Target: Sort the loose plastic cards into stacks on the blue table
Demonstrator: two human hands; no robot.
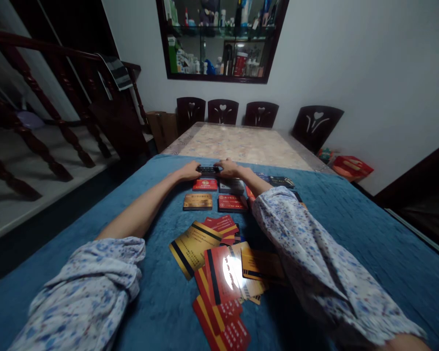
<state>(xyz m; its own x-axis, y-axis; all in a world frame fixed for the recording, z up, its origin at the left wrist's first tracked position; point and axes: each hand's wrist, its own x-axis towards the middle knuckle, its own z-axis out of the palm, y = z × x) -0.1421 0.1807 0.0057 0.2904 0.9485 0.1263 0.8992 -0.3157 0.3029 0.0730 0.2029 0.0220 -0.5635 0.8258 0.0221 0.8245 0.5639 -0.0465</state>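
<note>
Both arms reach forward over a blue cloth [149,287]. At its far part a dark card or small stack of cards [208,169] lies between my hands. My left hand [190,170] grips its left end, and my right hand [228,168] has its right end, fingers curled. Just nearer are a red card stack [205,185] and a grey card stack [231,186]. Closer still sit a gold card stack [198,201] and a dark red card stack [231,203]. Loose red and gold cards [223,278] overlap in a spread pile between my forearms.
Dark cards [281,182] lie right of my right wrist; my sleeve partly hides other stacks. The bare stone tabletop [241,141] extends beyond the cloth, with several dark chairs [223,112] around its far end. A wooden railing [58,53] stands left, a red bag [351,166] right.
</note>
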